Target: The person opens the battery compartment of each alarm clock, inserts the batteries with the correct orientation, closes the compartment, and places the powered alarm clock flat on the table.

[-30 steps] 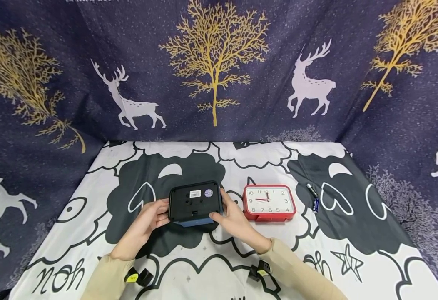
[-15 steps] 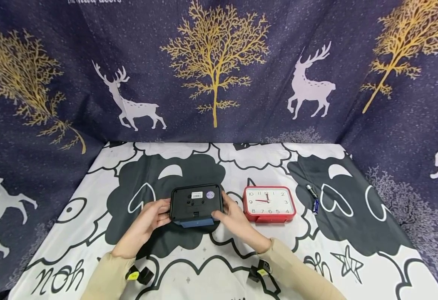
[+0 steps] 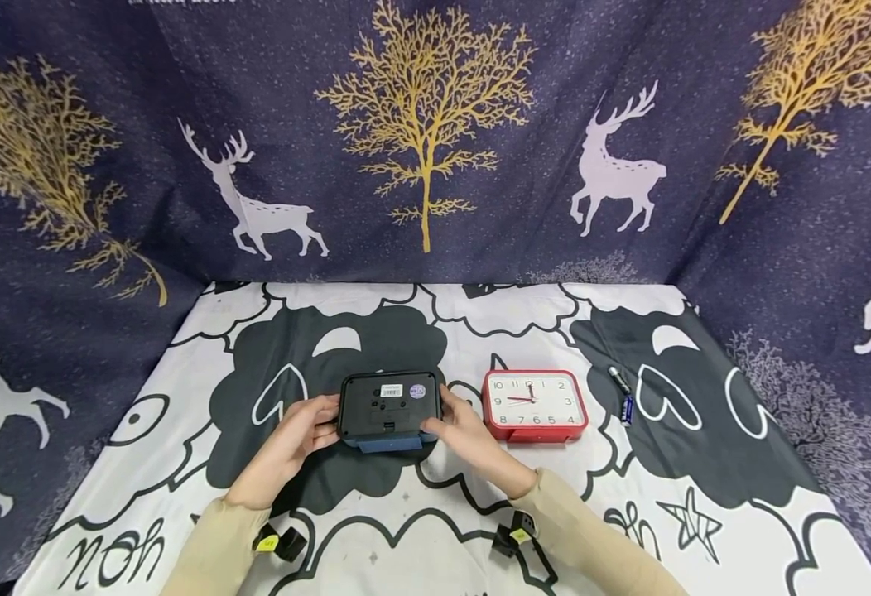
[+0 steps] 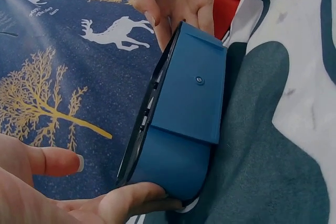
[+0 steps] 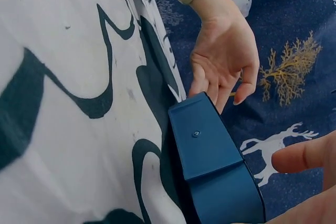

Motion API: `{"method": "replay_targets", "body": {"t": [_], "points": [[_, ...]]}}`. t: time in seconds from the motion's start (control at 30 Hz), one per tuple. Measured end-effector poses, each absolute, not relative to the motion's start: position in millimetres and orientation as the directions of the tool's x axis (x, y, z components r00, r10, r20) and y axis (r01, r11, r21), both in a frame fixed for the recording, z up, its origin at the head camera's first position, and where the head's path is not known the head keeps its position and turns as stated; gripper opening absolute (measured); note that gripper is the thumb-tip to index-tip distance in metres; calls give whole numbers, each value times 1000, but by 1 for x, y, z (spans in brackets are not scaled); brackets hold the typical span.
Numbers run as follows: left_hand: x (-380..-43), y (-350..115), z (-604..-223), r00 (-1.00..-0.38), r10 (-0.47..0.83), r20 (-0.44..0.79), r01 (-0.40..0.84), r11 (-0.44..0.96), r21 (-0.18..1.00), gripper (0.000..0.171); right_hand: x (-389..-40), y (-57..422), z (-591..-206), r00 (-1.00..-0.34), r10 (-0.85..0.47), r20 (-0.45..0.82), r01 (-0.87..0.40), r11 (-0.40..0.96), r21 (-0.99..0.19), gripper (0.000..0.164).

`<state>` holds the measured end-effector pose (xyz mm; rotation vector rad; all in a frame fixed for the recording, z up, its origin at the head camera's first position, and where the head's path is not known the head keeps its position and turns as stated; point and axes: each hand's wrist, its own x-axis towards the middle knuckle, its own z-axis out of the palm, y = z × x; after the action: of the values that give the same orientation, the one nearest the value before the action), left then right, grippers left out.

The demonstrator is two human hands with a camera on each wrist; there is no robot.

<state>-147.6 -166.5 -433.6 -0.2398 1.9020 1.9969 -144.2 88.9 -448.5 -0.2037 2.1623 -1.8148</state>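
A blue alarm clock [image 3: 389, 406] lies in the head view with its black back upward, a barcode label and a round sticker on it. At its left end, my left hand [image 3: 294, 439] touches the side with extended fingers. My right hand [image 3: 473, 439] lies along the opposite end. Both wrist views show the thumbs lifted away from the clock, with the fingers against its ends. Its blue underside [image 4: 184, 93] faces me; the dial is hidden. Beside my right hand, a red alarm clock [image 3: 536, 405] lies with its white dial showing.
Two small batteries, one dark and silver [image 3: 618, 378] and one blue [image 3: 627, 408], lie right of the red clock. A black-and-white patterned cloth [image 3: 435, 538] covers the table. Behind it hangs a dark blue curtain [image 3: 488, 215] with trees and deer.
The blue clock's far edge has come down slightly, so its back looks flatter. Both hands stay at its ends with barely any movement. The red clock and batteries stay put.
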Motion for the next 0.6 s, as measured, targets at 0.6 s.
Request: {"method": "replay_targets", "body": {"t": [0.6], "points": [[-143,-160,-434,-916,108,-387,-386,32,922,54,-149,87,-456,-928,-317,-193,149,157,-976,80]]}}
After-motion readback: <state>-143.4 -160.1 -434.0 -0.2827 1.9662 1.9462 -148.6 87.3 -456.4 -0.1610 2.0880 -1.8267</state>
